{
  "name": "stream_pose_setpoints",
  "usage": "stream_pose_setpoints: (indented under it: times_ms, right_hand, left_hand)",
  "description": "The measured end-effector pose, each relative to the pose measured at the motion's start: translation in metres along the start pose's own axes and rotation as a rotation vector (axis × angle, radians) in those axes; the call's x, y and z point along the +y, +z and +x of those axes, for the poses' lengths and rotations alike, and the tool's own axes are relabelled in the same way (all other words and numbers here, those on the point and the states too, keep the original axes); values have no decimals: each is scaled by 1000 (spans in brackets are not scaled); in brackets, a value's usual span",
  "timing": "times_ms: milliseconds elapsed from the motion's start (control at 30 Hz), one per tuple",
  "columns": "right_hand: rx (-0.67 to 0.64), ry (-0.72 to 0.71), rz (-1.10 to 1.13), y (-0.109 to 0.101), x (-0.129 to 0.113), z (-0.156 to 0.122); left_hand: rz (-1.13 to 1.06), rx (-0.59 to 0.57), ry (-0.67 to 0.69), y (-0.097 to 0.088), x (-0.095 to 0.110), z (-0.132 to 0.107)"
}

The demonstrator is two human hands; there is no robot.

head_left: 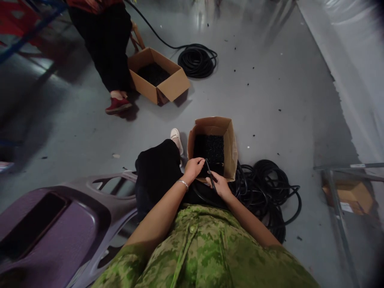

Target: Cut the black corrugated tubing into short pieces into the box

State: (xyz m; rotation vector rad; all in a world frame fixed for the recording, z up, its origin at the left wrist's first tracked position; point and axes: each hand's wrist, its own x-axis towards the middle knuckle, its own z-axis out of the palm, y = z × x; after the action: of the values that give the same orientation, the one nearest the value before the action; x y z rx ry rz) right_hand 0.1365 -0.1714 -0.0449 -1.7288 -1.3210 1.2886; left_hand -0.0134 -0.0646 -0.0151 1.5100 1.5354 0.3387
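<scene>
A thin black hose point(211, 176) runs between my two hands, over the near edge of an open cardboard box point(229, 150). My left hand point(193, 169), with a bracelet at the wrist, pinches the hose near its upper end. Lower down, my right hand point(220, 185) has its fingers closed around the same hose. Many small black pieces point(210, 146) lie in the box beyond my hands; their kind is too small to make out. Whether a small piece sits between my left fingertips, I cannot tell.
Tangled black hose coils point(267, 184) lie on the floor to the right. A purple plastic stool point(90, 216) stands at left with a dark phone-like slab on it. Ahead, another person in dark trousers point(103, 44) is beside a second carton point(174, 84) and a hose coil point(196, 61).
</scene>
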Motion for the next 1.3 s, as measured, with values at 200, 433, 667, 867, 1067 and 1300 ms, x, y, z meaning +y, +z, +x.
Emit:
stream_pose_setpoints:
  times_ms: [200, 433, 667, 867, 1067, 1300]
  right_hand:
    - [-25, 2, 1, 2, -3, 2]
    - [-36, 11, 5, -1, -7, 3]
    - [-50, 18, -6, -3, -8, 1]
    - [-49, -2, -7, -3, -13, 0]
    - [-61, 5, -7, -4, -14, -2]
    - [-20, -10, -17, -1, -11, 0]
  left_hand:
    - [-55, 6, -17, -1, -6, 0]
    - [-60, 24, -2, -2, -1, -2]
    - [-45, 15, -12, -3, 4, -4]
    - [-44, 27, 2, -3, 2, -4]
    - [-45, 22, 3, -1, 0, -2]
    - [-28, 18, 6, -2, 1, -2]
